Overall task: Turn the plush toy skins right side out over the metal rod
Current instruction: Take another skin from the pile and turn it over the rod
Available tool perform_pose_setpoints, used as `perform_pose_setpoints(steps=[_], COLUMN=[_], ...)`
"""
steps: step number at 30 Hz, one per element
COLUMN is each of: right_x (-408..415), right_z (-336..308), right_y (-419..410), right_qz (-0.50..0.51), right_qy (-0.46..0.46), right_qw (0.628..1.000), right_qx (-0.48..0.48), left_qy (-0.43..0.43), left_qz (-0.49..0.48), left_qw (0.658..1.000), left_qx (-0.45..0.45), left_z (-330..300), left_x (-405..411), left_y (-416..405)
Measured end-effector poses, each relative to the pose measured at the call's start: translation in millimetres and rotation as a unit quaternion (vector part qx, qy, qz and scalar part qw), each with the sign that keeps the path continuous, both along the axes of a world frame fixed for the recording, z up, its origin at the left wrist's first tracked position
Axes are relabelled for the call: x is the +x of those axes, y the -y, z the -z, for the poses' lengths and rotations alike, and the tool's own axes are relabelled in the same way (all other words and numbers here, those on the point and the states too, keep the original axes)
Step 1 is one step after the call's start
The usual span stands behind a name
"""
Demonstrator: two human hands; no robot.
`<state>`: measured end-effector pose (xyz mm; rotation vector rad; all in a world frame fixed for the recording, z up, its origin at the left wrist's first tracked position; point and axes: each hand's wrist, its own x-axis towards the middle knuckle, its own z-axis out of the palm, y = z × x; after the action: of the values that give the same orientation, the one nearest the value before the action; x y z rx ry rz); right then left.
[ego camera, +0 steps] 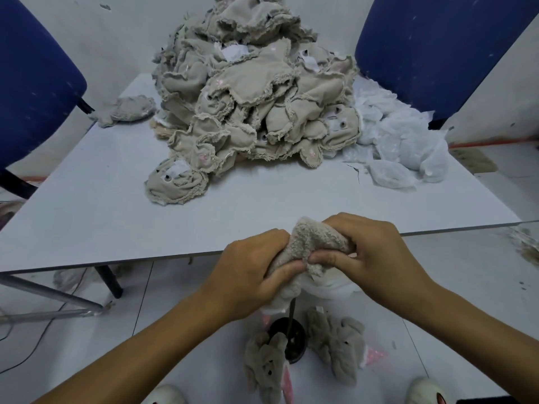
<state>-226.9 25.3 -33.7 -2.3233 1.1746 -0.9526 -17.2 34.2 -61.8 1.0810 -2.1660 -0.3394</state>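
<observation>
**Both hands clamped on a plush skin above the rod**

The left hand and the right hand are held close together just off the near edge of the table, both wrapped round one fuzzy grey plush skin. The left-hand fingers are curled over the skin's left side, and the right thumb and fingers are pinched on its right side, so that the furry face is bunched up between them. White lining fabric is seen hanging below the right hand. Under the gripped skin a thin metal rod is seen running down to a dark round base on the floor; its upper end is hidden inside the fabric.

Two skins already showing fur outward are laid on the floor, one just left of the base with a pink ear showing and another just to its right. A large pile of inside-out beige skins with frayed seams is heaped at the middle of the table, with one skin lying apart at its front left. White fabric pieces are spread to the right of the pile. Blue chairs are placed at the far left and far right.
</observation>
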Motion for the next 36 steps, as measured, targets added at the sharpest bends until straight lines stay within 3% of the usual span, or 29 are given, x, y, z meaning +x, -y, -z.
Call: perform_pose_setpoints(steps=[5,8,12,15,17,23,27,31,36], right_x=[4,3,7,6,3,4,-4,2,5], right_z=[2,2,7,12,15,19,13,10,11], right_y=[-9,-8,-12,-9,-7,-6,-8,-12,-14], right_qz=[0.052,0.067,0.066,0.067,0.060,0.057,0.080,0.061,0.059], right_qy=[0.147,0.207,0.161,0.099,0.046,0.020,0.055,0.026,0.026], right_qw=[0.988,0.976,0.985,0.992,0.995,0.993,0.989,0.996,0.998], right_qx=[-0.014,-0.012,-0.001,0.029,0.065,0.097,0.109,0.052,0.003], left_qy=[-0.131,-0.211,-0.173,-0.193,-0.162,-0.078,-0.151,-0.258,-0.262], left_qz=[0.012,-0.025,-0.036,-0.044,-0.039,-0.071,-0.024,-0.057,-0.052], left_qw=[0.988,0.977,0.982,0.980,0.984,0.992,0.983,0.961,0.963], left_qx=[0.081,0.019,-0.068,0.012,0.058,0.075,0.103,0.074,0.040], left_z=[-2,-10,-17,-15,-10,-7,-18,-27,-32], left_x=[-15,-17,-21,-19,-17,-14,-13,-19,-22], left_y=[-7,-4,-3,-2,-4,-7,-11,-12,-14])
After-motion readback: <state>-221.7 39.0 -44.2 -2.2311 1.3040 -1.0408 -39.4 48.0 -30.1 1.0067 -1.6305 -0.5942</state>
